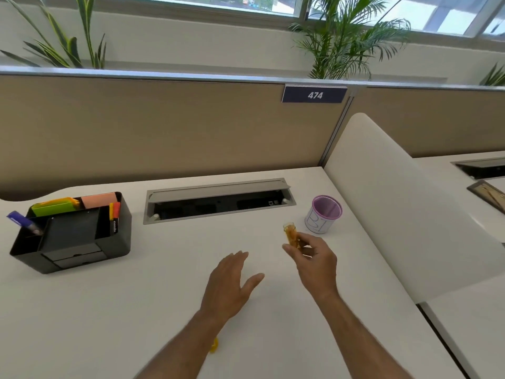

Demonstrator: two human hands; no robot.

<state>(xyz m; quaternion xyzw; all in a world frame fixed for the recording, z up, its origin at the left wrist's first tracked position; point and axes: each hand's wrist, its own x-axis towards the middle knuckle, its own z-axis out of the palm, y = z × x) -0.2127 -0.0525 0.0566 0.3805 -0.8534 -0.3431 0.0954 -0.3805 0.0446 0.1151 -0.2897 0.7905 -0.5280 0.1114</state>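
Note:
My right hand (314,259) pinches a small clear tube (291,233) with orange-yellow contents, holding it upright above the white desk (136,310). Just beyond the tube stands a purple-rimmed mesh cup (323,214) wrapped in white paper with handwriting. My left hand (232,283) hovers flat over the middle of the desk, fingers straight, holding nothing. A small yellow object (214,346) lies on the desk partly hidden under my left forearm.
A black desk organiser (73,236) with coloured sticky notes, markers and a purple pen stands at the left. An open cable hatch (218,201) is set into the desk's back. A white curved divider (396,203) rises on the right, a tan partition behind.

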